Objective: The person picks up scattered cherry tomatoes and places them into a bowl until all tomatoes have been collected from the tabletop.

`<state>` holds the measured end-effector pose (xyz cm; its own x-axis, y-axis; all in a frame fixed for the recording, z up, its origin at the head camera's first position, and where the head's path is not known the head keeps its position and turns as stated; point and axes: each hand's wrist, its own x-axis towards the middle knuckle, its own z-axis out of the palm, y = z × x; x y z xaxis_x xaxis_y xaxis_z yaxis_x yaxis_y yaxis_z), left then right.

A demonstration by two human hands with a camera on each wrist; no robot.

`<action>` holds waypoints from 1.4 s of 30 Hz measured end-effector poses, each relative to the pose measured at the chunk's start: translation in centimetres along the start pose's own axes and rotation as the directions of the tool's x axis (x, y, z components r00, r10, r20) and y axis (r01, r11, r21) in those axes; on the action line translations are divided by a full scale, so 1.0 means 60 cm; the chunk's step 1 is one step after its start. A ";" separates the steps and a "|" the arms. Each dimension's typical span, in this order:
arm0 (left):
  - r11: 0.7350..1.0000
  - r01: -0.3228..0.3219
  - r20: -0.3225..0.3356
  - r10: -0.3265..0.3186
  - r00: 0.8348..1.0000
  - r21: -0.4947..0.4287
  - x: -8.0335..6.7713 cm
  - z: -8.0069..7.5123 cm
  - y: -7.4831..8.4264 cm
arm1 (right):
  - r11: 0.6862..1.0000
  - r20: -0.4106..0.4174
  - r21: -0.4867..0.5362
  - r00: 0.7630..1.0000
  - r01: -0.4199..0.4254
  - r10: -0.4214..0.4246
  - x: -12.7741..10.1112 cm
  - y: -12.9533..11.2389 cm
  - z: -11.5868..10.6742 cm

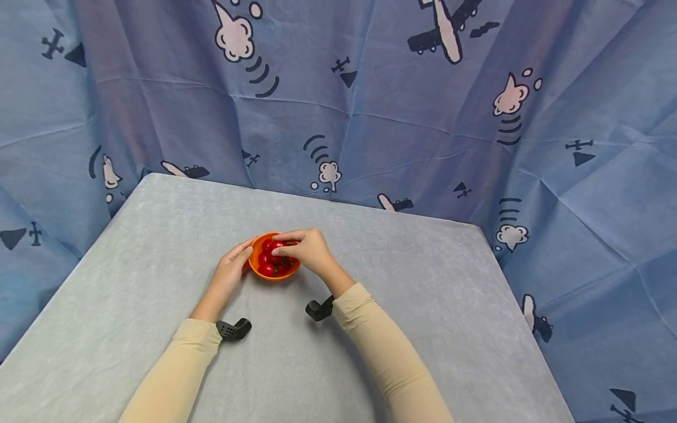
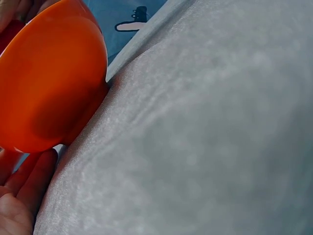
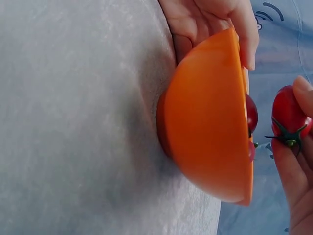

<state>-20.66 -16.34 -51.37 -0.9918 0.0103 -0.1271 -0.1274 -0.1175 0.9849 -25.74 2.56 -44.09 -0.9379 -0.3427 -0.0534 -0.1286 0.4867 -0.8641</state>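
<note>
A small orange bowl [image 1: 257, 265] [image 2: 49, 78] [image 3: 205, 127] with several red cherry tomatoes [image 1: 270, 261] stands on the grey table [image 1: 158, 247]. My left hand [image 1: 233, 267] steadies the bowl's left side, its fingers [image 3: 215, 24] curved round the wall and rim. My right hand [image 1: 304, 247] hovers just over the bowl and pinches one cherry tomato [image 3: 288, 117] with a green stem between thumb and fingers, a little above the rim. More tomatoes [image 3: 250, 115] peek over the rim in the right wrist view.
A blue cloth [image 1: 370, 88] printed with planes and clouds hangs behind and beside the table. The table's back edge lies close behind the bowl. Black wrist mounts [image 1: 233, 329] sit on both cream sleeves.
</note>
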 end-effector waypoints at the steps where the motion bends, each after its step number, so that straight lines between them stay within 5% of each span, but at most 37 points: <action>1: 1.000 0.002 0.000 -0.002 1.000 -0.002 0.000 0.000 0.000 | 1.000 0.001 -0.004 1.000 0.001 -0.001 0.000 -0.001 0.001; 23: 1.000 -0.026 0.002 0.026 1.000 -0.016 0.004 -0.001 -0.004 | 0.990 0.030 -0.111 0.996 0.083 -0.080 -0.005 -0.015 0.028; 32: 1.000 -0.015 0.010 0.015 1.000 0.000 0.002 -0.001 -0.002 | 0.991 0.049 -0.131 0.998 0.037 -0.031 -0.005 -0.015 0.036; 42: 1.000 -0.013 0.014 0.013 1.000 -0.009 0.001 -0.001 -0.002 | 0.987 0.054 -0.139 0.996 0.076 -0.069 -0.003 -0.012 0.039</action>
<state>-20.73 -16.37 -51.48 -0.9934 0.0227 -0.1124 -0.1144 -0.1268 0.9853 -24.69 0.37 -44.64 -0.9082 -0.4180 -0.0206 -0.2426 0.5660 -0.7879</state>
